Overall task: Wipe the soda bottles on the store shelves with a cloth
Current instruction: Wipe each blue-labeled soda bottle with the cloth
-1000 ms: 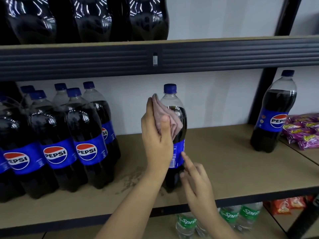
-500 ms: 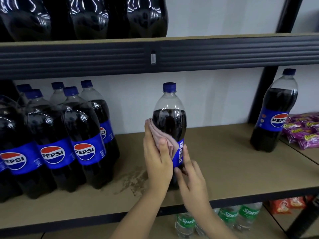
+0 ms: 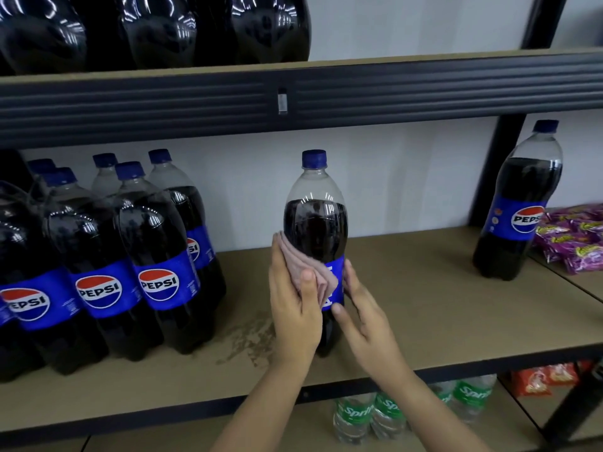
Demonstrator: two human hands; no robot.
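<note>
A large Pepsi bottle [image 3: 315, 220] with a blue cap stands upright in the middle of the tan shelf [image 3: 424, 305]. My left hand [image 3: 293, 308] grips a folded pink cloth [image 3: 301, 264] and presses it against the bottle's left side at the blue label. My right hand [image 3: 362, 316] steadies the bottle's lower right side, thumb on the front and fingers around the label.
Several Pepsi bottles [image 3: 156, 256] crowd the shelf's left end; a single one [image 3: 518, 207] stands at the right by purple snack packs [image 3: 574, 239]. A dark shelf beam [image 3: 424, 89] runs overhead with bottles above. Sprite bottles [image 3: 385, 415] sit on the shelf below. A stain [image 3: 248, 340] marks the shelf.
My left hand has slid the cloth down from the bottle's shoulder to its label. My right hand has moved up from the base onto the bottle's lower side.
</note>
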